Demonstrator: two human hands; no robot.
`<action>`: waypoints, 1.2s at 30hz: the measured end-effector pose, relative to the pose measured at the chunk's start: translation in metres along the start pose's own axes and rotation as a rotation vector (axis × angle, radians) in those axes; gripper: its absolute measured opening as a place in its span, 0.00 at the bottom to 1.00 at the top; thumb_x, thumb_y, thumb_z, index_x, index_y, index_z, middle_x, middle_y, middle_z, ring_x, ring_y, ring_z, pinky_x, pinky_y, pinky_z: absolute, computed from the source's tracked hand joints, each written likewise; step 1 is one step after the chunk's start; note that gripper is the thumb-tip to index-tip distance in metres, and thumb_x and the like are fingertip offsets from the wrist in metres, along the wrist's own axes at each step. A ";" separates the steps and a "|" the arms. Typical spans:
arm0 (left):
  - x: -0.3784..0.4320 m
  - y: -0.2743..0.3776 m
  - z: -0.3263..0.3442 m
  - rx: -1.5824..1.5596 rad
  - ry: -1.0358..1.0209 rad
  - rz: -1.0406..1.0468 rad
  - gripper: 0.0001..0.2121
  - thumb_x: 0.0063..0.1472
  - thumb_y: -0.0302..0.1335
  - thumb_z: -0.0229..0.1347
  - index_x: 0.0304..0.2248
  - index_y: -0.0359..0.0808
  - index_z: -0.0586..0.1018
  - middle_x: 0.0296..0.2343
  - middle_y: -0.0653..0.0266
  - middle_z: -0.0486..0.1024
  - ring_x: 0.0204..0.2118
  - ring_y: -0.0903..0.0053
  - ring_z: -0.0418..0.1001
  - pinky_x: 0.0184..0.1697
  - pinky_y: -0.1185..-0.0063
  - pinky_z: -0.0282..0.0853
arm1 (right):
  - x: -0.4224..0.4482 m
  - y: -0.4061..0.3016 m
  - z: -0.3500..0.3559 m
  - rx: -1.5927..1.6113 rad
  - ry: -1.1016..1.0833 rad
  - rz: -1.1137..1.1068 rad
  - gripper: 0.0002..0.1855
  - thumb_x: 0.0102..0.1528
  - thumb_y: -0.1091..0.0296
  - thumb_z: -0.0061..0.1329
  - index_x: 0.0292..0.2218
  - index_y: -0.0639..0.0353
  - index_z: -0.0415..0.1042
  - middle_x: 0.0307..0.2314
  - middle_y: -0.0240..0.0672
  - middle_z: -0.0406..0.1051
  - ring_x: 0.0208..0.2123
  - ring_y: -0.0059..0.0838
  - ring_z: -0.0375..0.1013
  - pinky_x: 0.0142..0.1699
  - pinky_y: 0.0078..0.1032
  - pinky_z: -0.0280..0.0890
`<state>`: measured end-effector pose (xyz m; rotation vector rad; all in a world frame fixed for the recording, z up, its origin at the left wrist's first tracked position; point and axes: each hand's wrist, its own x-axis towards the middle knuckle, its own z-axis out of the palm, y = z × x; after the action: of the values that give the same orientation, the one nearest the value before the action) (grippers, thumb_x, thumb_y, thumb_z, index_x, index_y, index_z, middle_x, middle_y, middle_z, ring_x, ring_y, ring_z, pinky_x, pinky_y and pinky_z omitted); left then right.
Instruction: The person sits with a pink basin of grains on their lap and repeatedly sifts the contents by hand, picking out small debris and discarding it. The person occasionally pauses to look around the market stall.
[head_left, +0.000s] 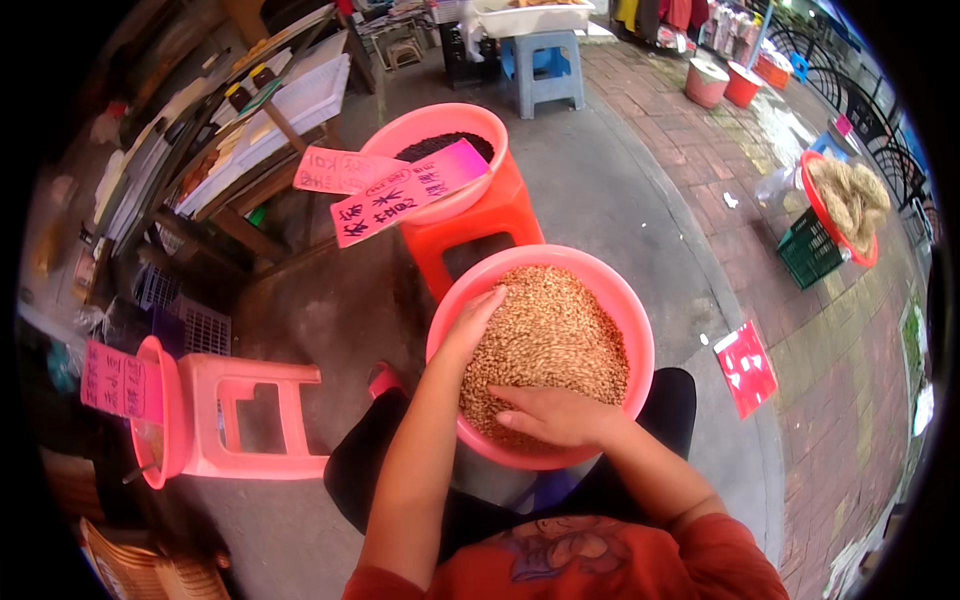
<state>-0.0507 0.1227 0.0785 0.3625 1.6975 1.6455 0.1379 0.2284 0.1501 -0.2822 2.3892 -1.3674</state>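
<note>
A round pink plastic basin holding a heap of light brown grains or nuts is in front of me, between my knees. My left hand rests along the basin's left side, its fingers against the edge of the heap. Over the near part of the heap lies my right hand, palm down, with the thumb and fingers apart. Neither hand is closed around anything; some fingertips are partly hidden. The grains look slightly blurred near the middle.
Just beyond, a red plastic stool carries a pink basin of dark grains with handwritten cards. At left are a pink stool and another basin. A wooden display stand is upper left; a red packet lies right.
</note>
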 end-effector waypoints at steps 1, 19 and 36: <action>0.000 0.000 0.003 -0.008 -0.002 0.027 0.24 0.64 0.43 0.48 0.49 0.29 0.73 0.46 0.62 0.73 0.49 0.78 0.67 0.54 0.80 0.58 | 0.002 0.006 -0.001 0.011 0.033 -0.010 0.32 0.63 0.46 0.32 0.59 0.59 0.55 0.50 0.54 0.63 0.52 0.51 0.64 0.57 0.37 0.57; -0.005 -0.009 0.033 0.367 0.115 0.277 0.21 0.61 0.38 0.51 0.45 0.28 0.75 0.41 0.52 0.74 0.45 0.68 0.72 0.50 0.76 0.64 | -0.021 0.019 -0.020 0.229 0.171 -0.054 0.22 0.62 0.55 0.41 0.52 0.59 0.65 0.46 0.40 0.69 0.49 0.31 0.68 0.53 0.28 0.61; -0.017 0.007 0.069 0.425 0.197 0.388 0.12 0.58 0.28 0.55 0.40 0.30 0.79 0.41 0.55 0.73 0.43 0.68 0.71 0.47 0.77 0.67 | -0.015 0.056 -0.022 0.260 0.377 -0.203 0.14 0.60 0.63 0.44 0.45 0.58 0.72 0.36 0.41 0.75 0.39 0.36 0.75 0.45 0.28 0.67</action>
<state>0.0050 0.1637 0.0964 0.7988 2.2403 1.6132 0.1427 0.2796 0.1149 -0.2151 2.4851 -1.9545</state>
